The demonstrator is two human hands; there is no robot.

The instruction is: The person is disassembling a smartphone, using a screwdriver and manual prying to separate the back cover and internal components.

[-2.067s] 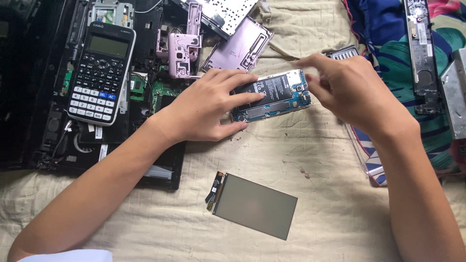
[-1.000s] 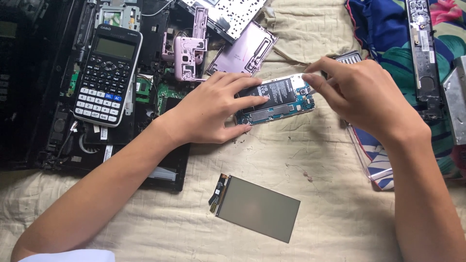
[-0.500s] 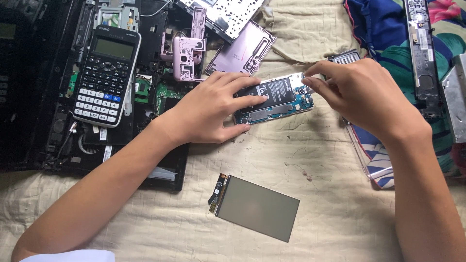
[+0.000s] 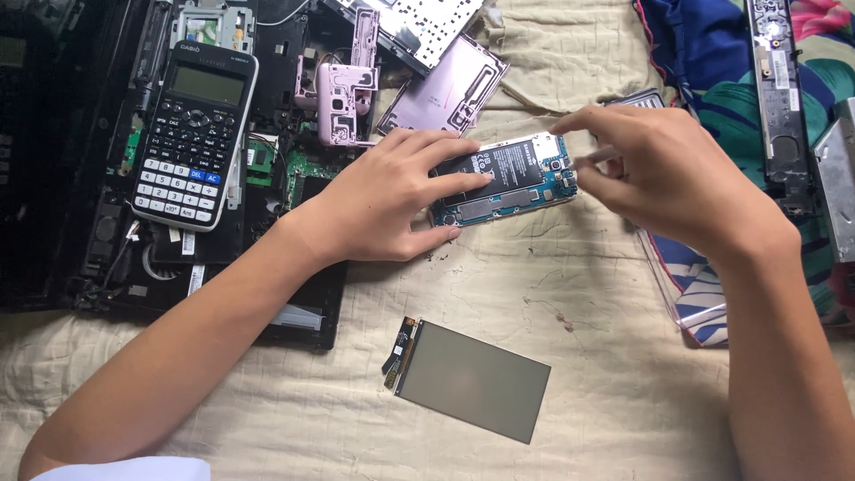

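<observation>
Opened smartphone with exposed black battery and blue circuit board (image 4: 506, 181), lying at the centre far part of a cream quilted cloth (image 4: 606, 356). The left hand (image 4: 396, 198) is pressing flat on the phone's left half, fingers spread over the battery, closing on nothing. The right hand (image 4: 663, 174) is pinching a thin pale rod-like tool (image 4: 595, 158) at the phone's right end, its grip closed on that tool. A loose grey rectangular display panel with a ribbon connector (image 4: 472, 380) is lying near, well apart from the phone. A black scientific calculator (image 4: 194, 134) is resting on a dismantled black laptop chassis (image 4: 80, 258) at far left, beside pink phone frame parts (image 4: 343, 89). The phone appears light, stiff and fragile; holding it by its edges looks safest.
</observation>
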